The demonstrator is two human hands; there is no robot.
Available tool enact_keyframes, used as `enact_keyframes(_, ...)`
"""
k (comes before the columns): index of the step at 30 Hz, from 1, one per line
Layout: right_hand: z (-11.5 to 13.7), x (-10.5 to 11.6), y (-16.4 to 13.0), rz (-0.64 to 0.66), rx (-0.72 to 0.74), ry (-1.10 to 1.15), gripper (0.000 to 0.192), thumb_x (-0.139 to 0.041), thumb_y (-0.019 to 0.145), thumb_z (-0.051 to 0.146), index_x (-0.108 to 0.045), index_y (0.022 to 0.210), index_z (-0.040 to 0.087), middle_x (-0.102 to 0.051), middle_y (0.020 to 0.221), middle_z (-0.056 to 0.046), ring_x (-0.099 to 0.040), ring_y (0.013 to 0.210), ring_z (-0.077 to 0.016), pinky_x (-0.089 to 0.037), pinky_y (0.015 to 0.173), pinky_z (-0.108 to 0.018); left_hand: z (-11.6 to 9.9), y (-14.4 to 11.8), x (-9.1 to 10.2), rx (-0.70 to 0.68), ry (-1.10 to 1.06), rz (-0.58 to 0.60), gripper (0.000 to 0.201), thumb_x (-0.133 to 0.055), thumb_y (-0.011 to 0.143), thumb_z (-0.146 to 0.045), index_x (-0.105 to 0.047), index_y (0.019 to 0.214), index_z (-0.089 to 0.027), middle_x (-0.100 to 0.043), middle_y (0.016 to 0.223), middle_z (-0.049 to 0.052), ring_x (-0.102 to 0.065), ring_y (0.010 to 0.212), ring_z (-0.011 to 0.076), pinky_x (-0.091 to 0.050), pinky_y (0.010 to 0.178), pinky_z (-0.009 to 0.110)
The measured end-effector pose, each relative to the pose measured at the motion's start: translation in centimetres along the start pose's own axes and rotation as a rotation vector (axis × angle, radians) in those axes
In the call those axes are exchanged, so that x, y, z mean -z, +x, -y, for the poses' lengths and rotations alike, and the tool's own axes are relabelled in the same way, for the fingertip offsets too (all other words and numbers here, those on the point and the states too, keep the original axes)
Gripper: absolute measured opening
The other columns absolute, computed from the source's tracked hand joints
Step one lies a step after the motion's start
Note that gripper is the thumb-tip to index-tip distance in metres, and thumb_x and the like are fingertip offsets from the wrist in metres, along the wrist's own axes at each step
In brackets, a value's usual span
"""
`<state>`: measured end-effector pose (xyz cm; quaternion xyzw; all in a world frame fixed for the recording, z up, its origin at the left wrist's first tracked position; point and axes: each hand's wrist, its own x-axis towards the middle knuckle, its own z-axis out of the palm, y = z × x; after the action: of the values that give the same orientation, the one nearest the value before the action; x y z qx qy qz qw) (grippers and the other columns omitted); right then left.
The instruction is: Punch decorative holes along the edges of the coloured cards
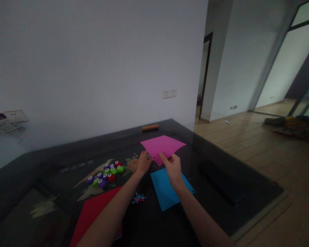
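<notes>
Head view; right hand [174, 167], fingers pinched shut on pink sheet [164, 143] near its dark-spotted corner; left hand [143, 162], fingers partly hidden, hold unclear; uneven pulling might crease it.

Dim light, soft detail, edges stretched

White wall sockets [169, 93], brown bar [150, 128] on dark table [195, 145], tan floor [221, 137]
</notes>
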<state>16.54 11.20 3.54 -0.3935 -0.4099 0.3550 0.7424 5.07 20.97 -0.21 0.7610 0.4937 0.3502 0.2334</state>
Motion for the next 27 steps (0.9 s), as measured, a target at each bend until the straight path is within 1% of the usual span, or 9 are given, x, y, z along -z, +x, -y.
enact_keyframes(2, -0.3, -0.1, -0.2, 0.006, -0.016, 0.008, 0.027, -0.069, 0.07, 0.036, -0.068, 0.083, 0.012, -0.071, 0.078, -0.007, -0.064, 0.074, -0.02, -0.051, 0.069, -0.033, -0.2, -1.7, 1.5, 0.038, -0.081, -0.045, 0.026, -0.052, 0.086, -0.03, -0.059, 0.104, -0.013, -0.064, 0.101, 0.011, -0.061, 0.087, 0.0213, -0.05, 0.075, 0.036)
enact_keyframes(4, -0.5, -0.4, -0.5, 0.022, -0.034, -0.003, 0.026, -0.07, 0.068, 0.035, -0.068, 0.08, 0.013, -0.07, 0.074, -0.006, -0.063, 0.071, -0.019, -0.051, 0.069, -0.032, -0.5, -4.0, 3.1, 0.049, -0.175, -0.048, 0.027, -0.049, 0.085, -0.032, -0.062, 0.098, -0.012, -0.067, 0.09, 0.01, -0.063, 0.077, 0.0202, -0.05, 0.068, 0.032)
enact_keyframes(8, -0.4, -1.2, -1.4, 0.091, -0.103, 0.015, 0.023, -0.074, 0.064, 0.034, -0.069, 0.074, 0.014, -0.069, 0.07, -0.004, -0.062, 0.067, -0.0182, -0.05, 0.067, -0.032, -1.0, -9.5, 6.0, 0.078, -0.339, -0.028, 0.029, -0.051, 0.08, -0.037, -0.064, 0.089, -0.013, -0.069, 0.08, 0.007, -0.062, 0.069, 0.0185, -0.049, 0.063, 0.029)
enact_keyframes(10, -0.3, -1.8, -2.0, 0.119, -0.152, 0.07, 0.023, -0.076, 0.061, 0.032, -0.07, 0.075, 0.015, -0.07, 0.073, -0.004, -0.063, 0.069, -0.0182, -0.05, 0.069, -0.032, -1.0, -12.0, 7.1, 0.144, -0.527, -0.026, 0.024, -0.06, 0.074, -0.037, -0.065, 0.083, -0.015, -0.068, 0.079, 0.006, -0.062, 0.068, 0.0177, -0.049, 0.064, 0.028)
enact_keyframes(12, -0.2, -2.3, -2.7, 0.14, -0.203, 0.121, 0.024, -0.077, 0.06, 0.031, -0.071, 0.077, 0.016, -0.071, 0.078, -0.004, -0.063, 0.071, -0.0177, -0.049, 0.072, -0.032, -0.9, -14.1, 7.7, 0.201, -0.582, -0.063, 0.022, -0.062, 0.074, -0.036, -0.065, 0.081, -0.016, -0.067, 0.076, 0.004, -0.06, 0.069, 0.0169, -0.048, 0.065, 0.026)
enact_keyframes(14, -0.2, -2.8, -3.7, 0.172, -0.262, 0.133, 0.022, -0.077, 0.06, 0.03, -0.07, 0.077, 0.017, -0.071, 0.078, -0.003, -0.062, 0.069, -0.016, -0.049, 0.069, -0.03, -0.7, -15.6, 8.0, 0.246, -0.599, -0.119, 0.02, -0.063, 0.075, -0.036, -0.066, 0.082, -0.017, -0.067, 0.076, 0.003, -0.06, 0.071, 0.0167, -0.047, 0.066, 0.026)
enact_keyframes(18, -0.3, -3.7, -5.9, 0.254, -0.344, 0.035, 0.02, -0.077, 0.061, 0.03, -0.065, 0.061, 0.015, -0.059, 0.054, 0.003, -0.047, 0.049, -0.009, -0.036, 0.048, -0.022, -1.1, -16.9, 8.0, 0.258, -0.683, -0.157, 0.02, -0.064, 0.075, -0.035, -0.065, 0.085, -0.017, -0.068, 0.08, 0.003, -0.062, 0.076, 0.0173, -0.048, 0.071, 0.026)
enact_keyframes(21, -0.4, -4.0, -6.9, 0.274, -0.355, -0.004, 0.023, -0.076, 0.062, 0.03, -0.06, 0.057, 0.014, -0.05, 0.048, 0.006, -0.038, 0.046, -0.0066, -0.03, 0.045, -0.021, -2.0, -17.2, 8.0, 0.25, -0.775, -0.194, 0.02, -0.065, 0.074, -0.035, -0.064, 0.084, -0.018, -0.068, 0.078, 0.002, -0.063, 0.075, 0.017, -0.049, 0.071, 0.026)
enact_keyframes(27, -0.5, -4.4, -7.5, 0.309, -0.394, 0.04, 0.018, -0.075, 0.064, 0.028, -0.061, 0.061, 0.016, -0.056, 0.056, 0.004, -0.044, 0.051, -0.0084, -0.035, 0.05, -0.022, -2.8, -17.6, 7.9, 0.269, -0.88, -0.2, 0.017, -0.065, 0.075, -0.029, -0.064, 0.087, -0.017, -0.068, 0.08, 0.001, -0.063, 0.076, 0.0147, -0.049, 0.073, 0.024)
